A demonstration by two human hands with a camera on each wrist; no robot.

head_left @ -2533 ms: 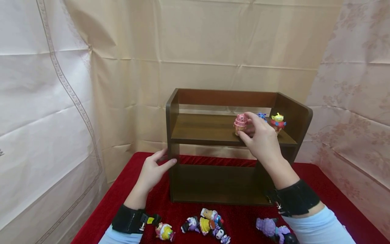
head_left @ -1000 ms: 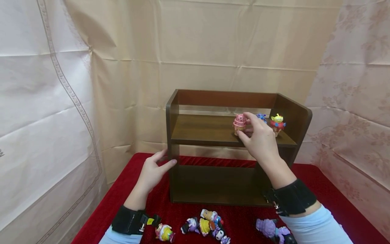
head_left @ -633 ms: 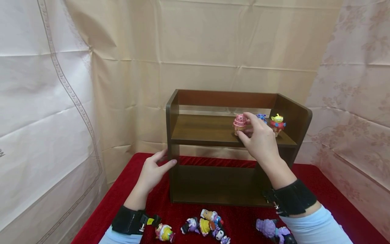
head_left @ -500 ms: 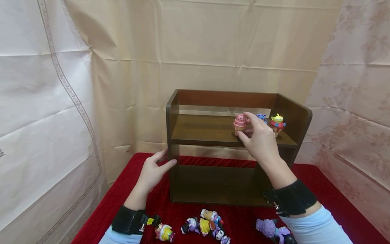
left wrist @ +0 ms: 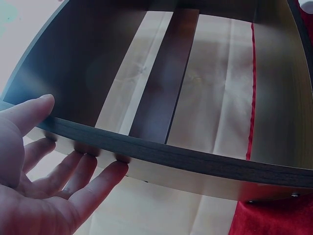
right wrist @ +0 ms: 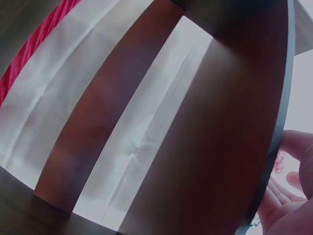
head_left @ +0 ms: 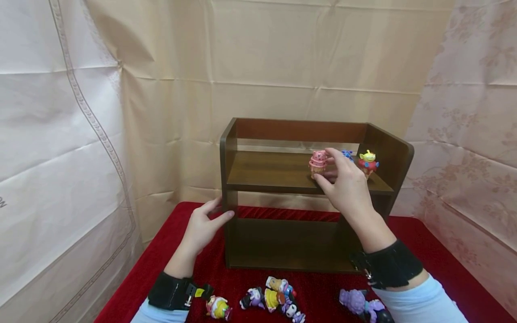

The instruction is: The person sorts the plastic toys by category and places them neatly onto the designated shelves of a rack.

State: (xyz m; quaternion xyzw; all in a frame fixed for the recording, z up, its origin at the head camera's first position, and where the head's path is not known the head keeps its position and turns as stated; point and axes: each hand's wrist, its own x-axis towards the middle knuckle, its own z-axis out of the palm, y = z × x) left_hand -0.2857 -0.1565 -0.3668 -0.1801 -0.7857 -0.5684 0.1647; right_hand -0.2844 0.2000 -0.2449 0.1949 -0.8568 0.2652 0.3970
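"Two grips are shown; on what?"

"The right hand (head_left: 347,185) pinches the pink figurine (head_left: 317,162) between thumb and fingers, upright at the front of the upper board (head_left: 266,170), left of the blue figurine (head_left: 347,154); base contact cannot be told. The left hand (head_left: 202,228) clasps the left panel (head_left: 230,242) of the shelf (head_left: 300,130) between thumb and fingers."

"Best practice?"

"Probably: brace the panel, seat the base flat, then part the fingers without tipping it."

Left of the right hand (head_left: 349,186), at its fingertips: a toy (head_left: 317,161), at the shelf's (head_left: 286,240) upper level. Behind that hand, a second toy (head_left: 347,154); to its right, a third toy (head_left: 368,165). The left hand (head_left: 203,229) touches the shelf's left side. Between both forearms, before the shelf, a cluster (head_left: 273,298) lies on the table (head_left: 420,237).
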